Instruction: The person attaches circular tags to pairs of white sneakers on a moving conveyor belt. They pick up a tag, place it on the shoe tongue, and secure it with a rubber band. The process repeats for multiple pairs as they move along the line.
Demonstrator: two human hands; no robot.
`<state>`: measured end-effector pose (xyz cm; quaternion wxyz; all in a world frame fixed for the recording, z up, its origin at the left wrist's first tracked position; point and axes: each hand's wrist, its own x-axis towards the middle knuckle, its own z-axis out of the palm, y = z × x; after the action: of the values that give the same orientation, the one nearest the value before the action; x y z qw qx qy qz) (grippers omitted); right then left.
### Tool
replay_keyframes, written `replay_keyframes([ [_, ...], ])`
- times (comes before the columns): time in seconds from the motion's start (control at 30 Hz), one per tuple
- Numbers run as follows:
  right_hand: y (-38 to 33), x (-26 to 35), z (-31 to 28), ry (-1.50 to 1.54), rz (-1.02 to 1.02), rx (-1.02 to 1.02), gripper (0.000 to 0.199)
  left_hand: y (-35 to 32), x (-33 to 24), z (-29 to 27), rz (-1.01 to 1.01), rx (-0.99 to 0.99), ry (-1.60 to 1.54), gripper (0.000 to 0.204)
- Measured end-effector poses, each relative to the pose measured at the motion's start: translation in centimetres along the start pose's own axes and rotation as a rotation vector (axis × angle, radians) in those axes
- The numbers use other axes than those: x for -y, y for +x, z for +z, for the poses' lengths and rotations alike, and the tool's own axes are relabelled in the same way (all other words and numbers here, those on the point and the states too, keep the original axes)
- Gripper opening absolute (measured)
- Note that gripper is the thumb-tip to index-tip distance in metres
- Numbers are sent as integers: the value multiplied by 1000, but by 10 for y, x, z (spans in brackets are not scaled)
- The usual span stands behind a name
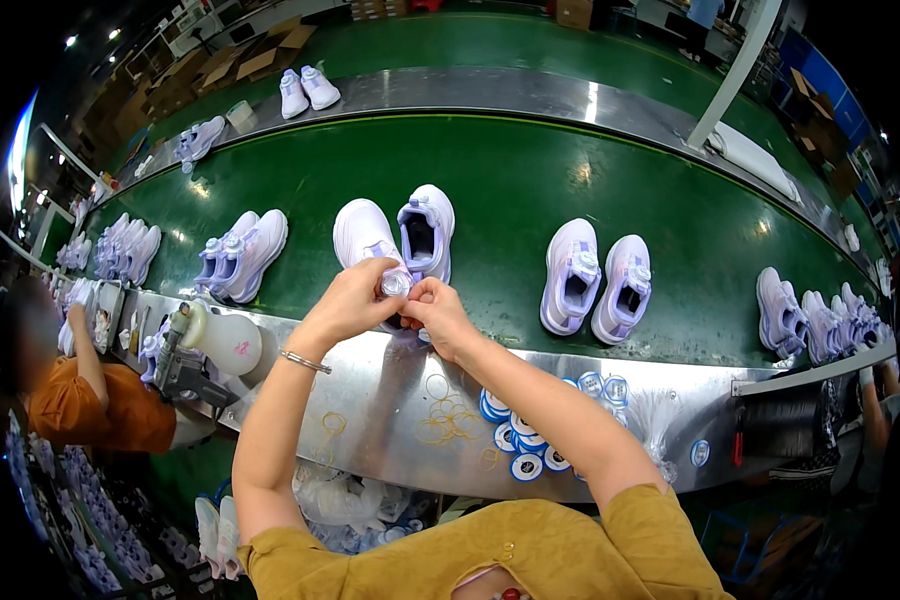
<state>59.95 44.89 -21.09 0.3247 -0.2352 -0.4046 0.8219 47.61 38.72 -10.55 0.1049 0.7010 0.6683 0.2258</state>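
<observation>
Sneaker pair (395, 240), white and lilac, sits at the green conveyor belt's (510, 170) near edge, open belt behind it. Two more sneakers (598, 280) just right. Left hand (348, 300) and right hand (435, 310) together pinch a small dial (397, 283).

A pair of white and lilac shoes (597, 276) is lying on the green belt (510, 170) to my right, another pair (242, 255) to my left, more (307, 90) on the far steel strip. Round blue and white discs (522, 445) and yellow rubber bands (446, 412) are lying on the steel ledge (370, 370). A person in orange (90, 400) is working at my left, beside a white bottle (225, 338).
</observation>
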Motion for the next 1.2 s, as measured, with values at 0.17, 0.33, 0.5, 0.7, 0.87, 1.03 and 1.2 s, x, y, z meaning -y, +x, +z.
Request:
replay_keyframes([
  [0.17,-3,-1,13,-40,0,0,20,-18,27,4,96,-92,-13,33],
  [0.33,-5,-3,18,-58,2,13,19,-27,26,11,-100,-196,-125,31],
  [0.5,-7,-4,21,-62,2,28,18,-38,24,18,-144,-301,33,29],
  [0.7,-5,-1,26,-78,-15,25,18,-36,30,14,59,-290,-48,38],
  [0.87,-1,-9,28,-40,-36,51,22,-41,32,22,-112,-365,-145,42],
  [1.03,-2,-5,30,-66,-31,43,21,-39,19,12,-96,-396,-103,33],
  [1.2,-1,-8,35,-41,-39,50,21,-40,29,18,-53,-420,-136,29],
])
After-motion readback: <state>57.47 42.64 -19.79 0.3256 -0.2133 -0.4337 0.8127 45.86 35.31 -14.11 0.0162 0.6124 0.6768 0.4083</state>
